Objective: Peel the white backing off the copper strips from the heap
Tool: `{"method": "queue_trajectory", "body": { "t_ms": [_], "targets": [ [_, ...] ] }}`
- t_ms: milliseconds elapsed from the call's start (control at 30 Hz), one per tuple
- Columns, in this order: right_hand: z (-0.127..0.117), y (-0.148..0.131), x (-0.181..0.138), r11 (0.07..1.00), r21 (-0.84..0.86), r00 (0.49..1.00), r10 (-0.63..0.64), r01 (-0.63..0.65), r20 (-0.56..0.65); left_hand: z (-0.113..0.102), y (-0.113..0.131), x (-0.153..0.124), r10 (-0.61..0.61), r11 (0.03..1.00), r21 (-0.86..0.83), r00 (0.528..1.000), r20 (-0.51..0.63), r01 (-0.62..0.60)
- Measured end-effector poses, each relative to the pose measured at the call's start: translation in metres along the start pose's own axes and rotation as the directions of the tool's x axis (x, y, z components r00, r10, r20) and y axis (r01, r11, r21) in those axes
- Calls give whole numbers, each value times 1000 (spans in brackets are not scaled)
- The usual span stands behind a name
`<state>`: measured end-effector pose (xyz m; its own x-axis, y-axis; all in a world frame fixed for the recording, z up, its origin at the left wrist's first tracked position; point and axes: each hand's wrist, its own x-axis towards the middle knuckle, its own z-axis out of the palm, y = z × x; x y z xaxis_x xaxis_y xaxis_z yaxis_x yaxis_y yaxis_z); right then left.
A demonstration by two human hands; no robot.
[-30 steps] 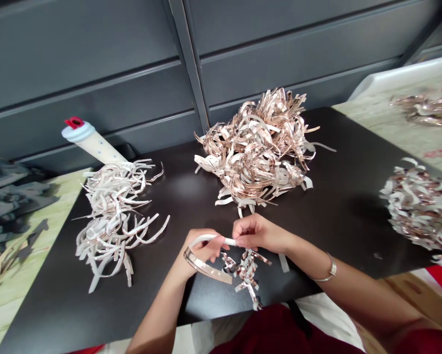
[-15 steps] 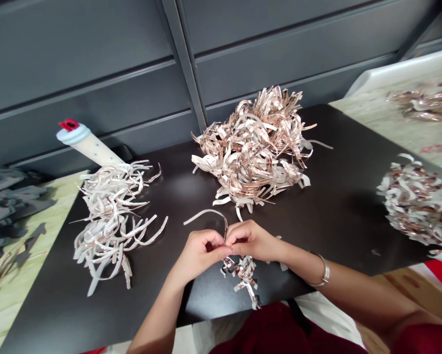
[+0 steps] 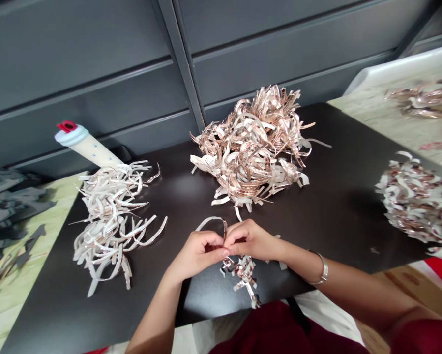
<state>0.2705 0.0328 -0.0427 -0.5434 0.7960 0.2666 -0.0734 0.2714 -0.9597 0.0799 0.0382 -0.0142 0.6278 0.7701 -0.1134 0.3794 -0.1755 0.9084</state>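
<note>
Bright, diffuse indoor light spreads evenly across the scene, and nothing is dim or underexposed. A pale sheen lies on the black tabletop [image 3: 180, 189] left of centre, while a soft-edged shadow [image 3: 364, 211] darkens it beside the mixed white and copper strips [image 3: 416, 201] on the right. Small, bright highlights glint off the copper-faced strips [image 3: 250, 147] in the middle pile. The left hand [image 3: 194, 255], right hand [image 3: 252, 241] and curled strip [image 3: 209, 223] between them look fairly sharp, without obvious motion blur. Wide-angle distortion slants the lines of the grey slatted panels [image 3: 95, 83], and detail softens slightly toward the frame's edges.
</note>
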Motion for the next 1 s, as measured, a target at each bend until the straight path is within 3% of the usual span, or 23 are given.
{"method": "queue_trajectory", "body": {
  "t_ms": [133, 267, 500, 633, 767, 933, 1000],
  "targets": [
    [1, -1, 0, 1000, 1, 1000, 1, -1, -15, -1, 2, 0, 7, 1000, -19, 1000, 13, -7],
    [2, 1, -1, 999, -8, 999, -39, 39, 2, -3, 3, 0, 92, 989, 108, 994, 51, -97],
    [-12, 1, 1, 987, 162, 987, -29, 4, 155, -3, 6, -1, 205, 952, 208, 972, 113, -225],
    [-26, -5, 5, 982, 190, 966, -69, 21, 247, 3, 9, -1, 291, 948, 120, 956, 35, -293],
    [-39, -7, 7, 983, 160, 965, -121, 85, 231, 5, 10, -2, 363, 931, 71, 929, -68, -359],
    [-39, -5, 4, 988, 133, 981, -99, 77, 164, 7, 7, -3, 453, 858, 361, 869, -198, -366],
    [-32, -4, 2, 997, 29, 994, -77, 74, 81, 10, 3, -4, 496, 801, 483, 844, -204, -354]
  ]
}}
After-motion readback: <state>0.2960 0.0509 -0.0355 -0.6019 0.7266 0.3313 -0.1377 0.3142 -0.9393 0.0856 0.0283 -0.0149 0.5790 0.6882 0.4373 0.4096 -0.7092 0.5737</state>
